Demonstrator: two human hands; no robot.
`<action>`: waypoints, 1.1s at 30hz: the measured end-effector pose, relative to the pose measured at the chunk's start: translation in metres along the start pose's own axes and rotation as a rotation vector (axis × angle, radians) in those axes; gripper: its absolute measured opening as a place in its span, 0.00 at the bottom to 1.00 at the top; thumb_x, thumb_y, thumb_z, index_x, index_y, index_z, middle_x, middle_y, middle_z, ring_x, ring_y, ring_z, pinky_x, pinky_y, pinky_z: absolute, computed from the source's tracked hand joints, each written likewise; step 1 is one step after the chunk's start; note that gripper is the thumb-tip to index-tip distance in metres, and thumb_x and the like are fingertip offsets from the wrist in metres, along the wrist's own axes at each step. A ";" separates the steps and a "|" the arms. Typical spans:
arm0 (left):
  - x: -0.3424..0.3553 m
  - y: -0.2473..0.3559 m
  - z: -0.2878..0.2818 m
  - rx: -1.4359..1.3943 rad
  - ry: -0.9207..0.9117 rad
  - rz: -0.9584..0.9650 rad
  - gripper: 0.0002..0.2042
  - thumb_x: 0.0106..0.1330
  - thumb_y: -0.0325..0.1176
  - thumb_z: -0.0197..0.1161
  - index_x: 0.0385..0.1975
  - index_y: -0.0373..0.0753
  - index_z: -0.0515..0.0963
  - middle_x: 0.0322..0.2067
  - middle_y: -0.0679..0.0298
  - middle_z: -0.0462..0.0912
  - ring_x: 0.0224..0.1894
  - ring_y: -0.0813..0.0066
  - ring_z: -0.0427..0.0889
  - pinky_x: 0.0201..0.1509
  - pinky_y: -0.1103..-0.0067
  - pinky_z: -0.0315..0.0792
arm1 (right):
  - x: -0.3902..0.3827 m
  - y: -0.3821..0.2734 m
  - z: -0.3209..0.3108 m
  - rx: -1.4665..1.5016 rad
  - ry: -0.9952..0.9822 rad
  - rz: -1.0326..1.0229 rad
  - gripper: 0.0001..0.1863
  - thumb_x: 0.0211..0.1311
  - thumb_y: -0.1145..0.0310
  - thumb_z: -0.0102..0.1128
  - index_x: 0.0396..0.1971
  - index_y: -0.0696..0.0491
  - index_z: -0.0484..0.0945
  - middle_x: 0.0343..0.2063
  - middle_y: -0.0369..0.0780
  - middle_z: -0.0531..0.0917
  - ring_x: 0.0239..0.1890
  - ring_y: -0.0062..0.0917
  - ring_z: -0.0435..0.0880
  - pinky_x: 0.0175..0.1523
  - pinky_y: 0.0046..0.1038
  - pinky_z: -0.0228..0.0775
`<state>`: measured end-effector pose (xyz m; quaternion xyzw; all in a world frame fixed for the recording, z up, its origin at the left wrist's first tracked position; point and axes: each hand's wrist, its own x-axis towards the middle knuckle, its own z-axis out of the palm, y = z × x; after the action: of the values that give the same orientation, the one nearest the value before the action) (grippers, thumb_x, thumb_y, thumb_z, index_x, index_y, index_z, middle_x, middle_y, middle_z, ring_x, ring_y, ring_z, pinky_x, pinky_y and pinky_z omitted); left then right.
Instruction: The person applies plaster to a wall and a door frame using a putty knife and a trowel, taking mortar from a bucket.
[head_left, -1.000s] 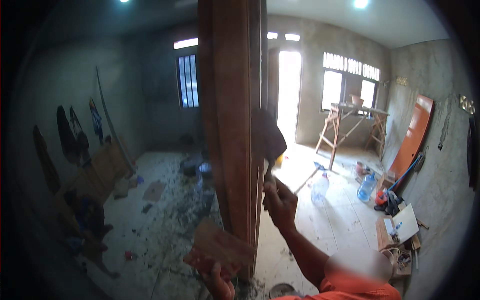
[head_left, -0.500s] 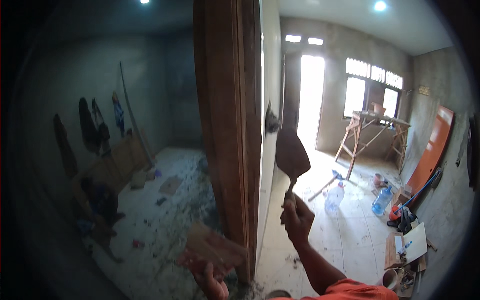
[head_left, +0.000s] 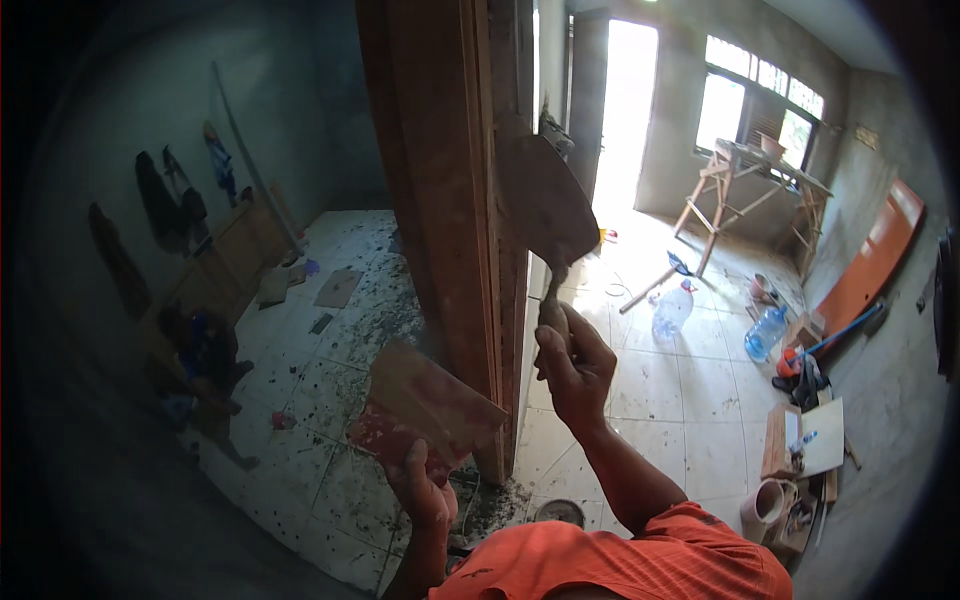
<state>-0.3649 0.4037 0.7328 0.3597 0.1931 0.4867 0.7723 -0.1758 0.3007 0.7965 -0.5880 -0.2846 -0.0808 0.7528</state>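
My right hand (head_left: pixel 576 368) is closed round the handle of a wide, dull metal trowel (head_left: pixel 546 196). Its blade is raised against or just in front of the right side of the dark wooden door frame (head_left: pixel 440 160); I cannot tell whether they touch. My left hand (head_left: pixel 424 488) grips a flat, stained board (head_left: pixel 425 405) with pinkish and tan patches, held low in front of the frame's lower part. Behind the trowel, a rough grey lump (head_left: pixel 556 130) shows on the wall edge beside the frame.
A person (head_left: pixel 205 365) sits low in the dim left room, below hanging clothes (head_left: pixel 160 200) and near scattered debris. The bright right room holds a wooden scaffold (head_left: pixel 725 190), water jugs (head_left: pixel 766 332), an orange panel (head_left: pixel 870 260), a bucket (head_left: pixel 765 505) and boards (head_left: pixel 822 440).
The trowel has moved up and left to the frame's edge since half a second ago. The board is higher in view. My view has tipped down, showing more floor and my orange shirt.
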 end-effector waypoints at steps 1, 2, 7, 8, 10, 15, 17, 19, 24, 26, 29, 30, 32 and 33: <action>0.006 0.004 -0.001 0.005 -0.020 -0.019 0.24 0.65 0.25 0.59 0.62 0.43 0.65 0.51 0.65 0.73 0.51 0.74 0.77 0.51 0.77 0.76 | 0.001 -0.002 0.006 -0.011 0.026 0.000 0.22 0.67 0.65 0.68 0.56 0.61 0.79 0.43 0.45 0.86 0.41 0.23 0.85 0.43 0.25 0.78; 0.011 0.008 -0.002 0.027 -0.053 -0.017 0.24 0.65 0.25 0.59 0.62 0.43 0.65 0.51 0.65 0.73 0.51 0.75 0.76 0.51 0.77 0.76 | 0.002 -0.003 0.014 0.002 0.039 0.005 0.22 0.67 0.65 0.68 0.56 0.61 0.79 0.43 0.46 0.86 0.43 0.24 0.84 0.46 0.27 0.78; 0.044 0.018 -0.021 0.078 -0.150 -0.027 0.24 0.65 0.26 0.59 0.62 0.44 0.66 0.51 0.65 0.73 0.51 0.75 0.76 0.49 0.78 0.76 | 0.004 0.001 0.029 -0.056 0.126 0.001 0.23 0.66 0.64 0.69 0.56 0.61 0.79 0.43 0.47 0.86 0.45 0.26 0.85 0.49 0.28 0.77; 0.049 0.017 -0.024 0.085 -0.147 -0.042 0.23 0.65 0.27 0.60 0.61 0.44 0.66 0.50 0.66 0.73 0.49 0.77 0.77 0.44 0.81 0.75 | 0.001 0.001 0.026 -0.064 0.140 0.000 0.23 0.66 0.64 0.69 0.56 0.61 0.79 0.43 0.47 0.86 0.45 0.26 0.85 0.49 0.28 0.77; 0.053 0.016 -0.021 0.092 -0.154 -0.064 0.23 0.66 0.28 0.60 0.61 0.45 0.67 0.49 0.67 0.74 0.46 0.78 0.77 0.40 0.83 0.74 | -0.008 0.000 0.016 -0.183 0.237 -0.049 0.23 0.66 0.64 0.70 0.56 0.62 0.80 0.41 0.47 0.87 0.43 0.27 0.86 0.48 0.28 0.77; 0.059 0.017 -0.032 0.063 -0.139 -0.073 0.23 0.67 0.21 0.56 0.62 0.42 0.65 0.47 0.67 0.76 0.47 0.77 0.77 0.49 0.78 0.76 | -0.016 -0.007 -0.008 -0.125 0.317 -0.023 0.21 0.66 0.68 0.67 0.55 0.62 0.80 0.31 0.40 0.84 0.25 0.16 0.79 0.27 0.21 0.72; 0.063 0.014 -0.031 0.089 -0.131 -0.068 0.21 0.66 0.24 0.58 0.59 0.44 0.67 0.45 0.68 0.75 0.44 0.79 0.77 0.44 0.80 0.75 | -0.013 -0.014 -0.010 -0.250 0.267 -0.109 0.20 0.64 0.68 0.69 0.54 0.61 0.81 0.32 0.42 0.85 0.28 0.21 0.83 0.31 0.25 0.75; 0.064 0.012 -0.028 0.115 -0.117 -0.068 0.19 0.65 0.27 0.60 0.56 0.45 0.69 0.44 0.69 0.74 0.41 0.81 0.76 0.39 0.83 0.74 | -0.004 -0.024 -0.004 -0.328 0.232 -0.155 0.20 0.63 0.67 0.70 0.53 0.61 0.81 0.33 0.43 0.86 0.30 0.24 0.84 0.35 0.27 0.76; 0.054 0.012 -0.009 0.013 -0.044 -0.051 0.20 0.64 0.25 0.60 0.56 0.44 0.68 0.44 0.69 0.74 0.43 0.80 0.77 0.42 0.82 0.76 | 0.002 -0.023 -0.018 -0.521 0.176 -0.284 0.21 0.61 0.66 0.73 0.51 0.60 0.82 0.34 0.45 0.86 0.38 0.30 0.87 0.44 0.31 0.76; 0.057 0.010 -0.013 0.013 -0.082 -0.074 0.20 0.64 0.26 0.60 0.57 0.45 0.68 0.45 0.69 0.74 0.44 0.80 0.77 0.43 0.82 0.76 | -0.006 -0.009 -0.034 -0.612 0.165 -0.314 0.20 0.61 0.65 0.72 0.50 0.59 0.82 0.32 0.45 0.85 0.36 0.30 0.86 0.43 0.30 0.76; 0.054 0.020 -0.021 0.032 -0.082 -0.075 0.20 0.65 0.26 0.59 0.57 0.44 0.68 0.44 0.69 0.75 0.43 0.79 0.78 0.43 0.81 0.77 | -0.028 0.011 -0.042 -0.374 0.052 -0.109 0.19 0.63 0.65 0.70 0.49 0.61 0.82 0.30 0.42 0.85 0.31 0.27 0.85 0.36 0.27 0.74; 0.053 0.022 -0.022 0.045 -0.054 -0.079 0.20 0.65 0.26 0.59 0.57 0.44 0.69 0.44 0.69 0.76 0.41 0.78 0.80 0.42 0.80 0.78 | -0.036 0.017 -0.042 -0.158 -0.020 -0.013 0.20 0.68 0.62 0.64 0.49 0.65 0.80 0.27 0.42 0.82 0.22 0.25 0.81 0.26 0.25 0.71; 0.064 0.034 -0.013 0.001 -0.140 -0.260 0.21 0.65 0.24 0.59 0.58 0.44 0.68 0.43 0.68 0.76 0.41 0.78 0.81 0.38 0.80 0.78 | -0.036 0.020 -0.055 0.185 -0.202 0.115 0.23 0.69 0.59 0.61 0.50 0.67 0.79 0.25 0.42 0.81 0.18 0.24 0.78 0.23 0.25 0.69; 0.070 0.039 -0.011 -0.058 -0.238 -0.448 0.22 0.65 0.23 0.59 0.60 0.43 0.67 0.41 0.67 0.76 0.41 0.78 0.81 0.34 0.80 0.78 | -0.035 0.020 -0.067 0.526 -0.349 0.242 0.27 0.71 0.56 0.58 0.50 0.69 0.77 0.24 0.43 0.80 0.15 0.24 0.76 0.20 0.25 0.67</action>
<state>-0.3637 0.4807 0.7581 0.3403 0.1619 0.2629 0.8882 -0.1736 0.2364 0.7515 -0.4079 -0.3484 0.1872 0.8229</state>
